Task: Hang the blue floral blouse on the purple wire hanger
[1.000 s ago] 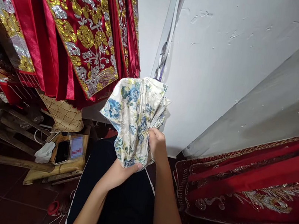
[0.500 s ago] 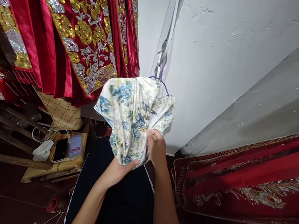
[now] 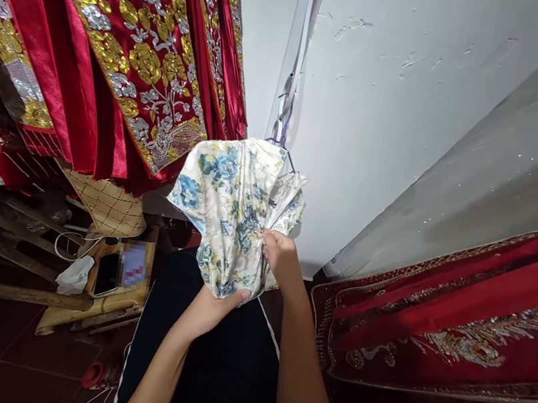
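A small short-sleeved white top with blue and yellow-green flowers hangs on a purple hanger in front of the wall. My left hand grips its lower hem, thumb in front and the other fingers hidden behind the cloth. Higher up, at the front edge of the opening, my right hand pinches the cloth between thumb and fingers. The far side of the top's front folds back to the right of that hand.
Red skirts with gold and silver sequins hang at upper left. Below them a phone and a crumpled white tissue lie on a bamboo stool. Red embroidered cloth is at right, by the white wall.
The right side of the top and the hanger have shifted slightly left. Both hands keep their hold, the right hand's fingers a little more closed on the edge.
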### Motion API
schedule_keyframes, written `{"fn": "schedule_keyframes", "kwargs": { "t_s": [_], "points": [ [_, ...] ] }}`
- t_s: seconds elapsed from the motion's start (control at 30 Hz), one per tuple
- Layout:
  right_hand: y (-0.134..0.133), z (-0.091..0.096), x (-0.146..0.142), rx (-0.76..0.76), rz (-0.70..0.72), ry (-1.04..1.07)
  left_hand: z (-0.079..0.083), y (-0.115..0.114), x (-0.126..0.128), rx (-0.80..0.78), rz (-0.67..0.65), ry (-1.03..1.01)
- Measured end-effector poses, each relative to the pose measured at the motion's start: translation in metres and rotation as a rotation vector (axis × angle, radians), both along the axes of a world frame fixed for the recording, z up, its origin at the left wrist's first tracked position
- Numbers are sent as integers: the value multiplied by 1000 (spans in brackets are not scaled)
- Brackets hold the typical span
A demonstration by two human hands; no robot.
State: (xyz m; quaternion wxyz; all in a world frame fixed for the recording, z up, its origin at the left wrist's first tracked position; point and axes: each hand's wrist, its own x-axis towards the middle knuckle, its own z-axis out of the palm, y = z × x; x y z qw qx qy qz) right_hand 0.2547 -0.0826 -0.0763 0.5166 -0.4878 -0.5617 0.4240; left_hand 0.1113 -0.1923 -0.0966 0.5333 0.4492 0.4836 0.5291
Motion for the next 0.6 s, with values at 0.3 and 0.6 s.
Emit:
{"fn": "schedule_keyframes", "kwargs": {
  "t_s": [0.3,0.6],
  "points": [
    [-22,-2,5,-40,10,223,-28,22,-22,17,342,121],
    [-30,12,-10,-52,116,148,22,66,-3,591,135,569]
  ]
}}
